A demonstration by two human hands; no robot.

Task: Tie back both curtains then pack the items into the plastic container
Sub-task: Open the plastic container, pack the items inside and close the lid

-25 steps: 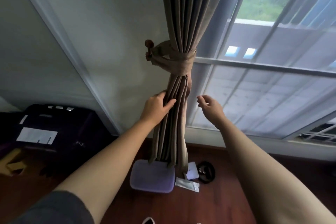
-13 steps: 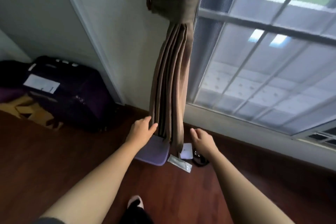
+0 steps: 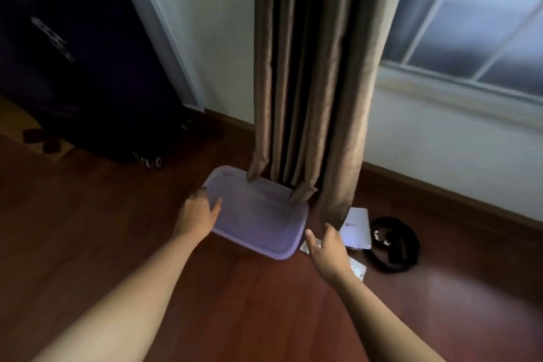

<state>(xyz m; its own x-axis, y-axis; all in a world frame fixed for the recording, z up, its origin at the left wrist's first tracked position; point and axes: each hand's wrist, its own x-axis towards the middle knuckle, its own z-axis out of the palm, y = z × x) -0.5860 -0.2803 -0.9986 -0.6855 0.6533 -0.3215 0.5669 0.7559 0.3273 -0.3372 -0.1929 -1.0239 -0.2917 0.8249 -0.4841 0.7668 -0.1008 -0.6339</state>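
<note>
From the head view, a lidded, pale purple plastic container (image 3: 258,214) sits on the dark wooden floor (image 3: 235,308) just in front of the wall, below the hanging brown curtain (image 3: 311,67), and two of the curtain's lower folds rest on the far side of its lid. The left hand (image 3: 197,214) is at the container's left rim with its fingers (image 3: 201,194) released and spread and the thumb over the lid's edge; blur hides whether it actually touches. The right hand (image 3: 326,250) hovers just beside the container's near right corner, fingers released and apart, holding nothing, above a small packet (image 3: 357,267) lying on the floor. Right of the curtain's hem lies a white card (image 3: 357,229), and just right of that a coiled black strap (image 3: 395,244). A dark suitcase (image 3: 73,67) stands far left against the wall, and a window (image 3: 470,23) fills the far right
</note>
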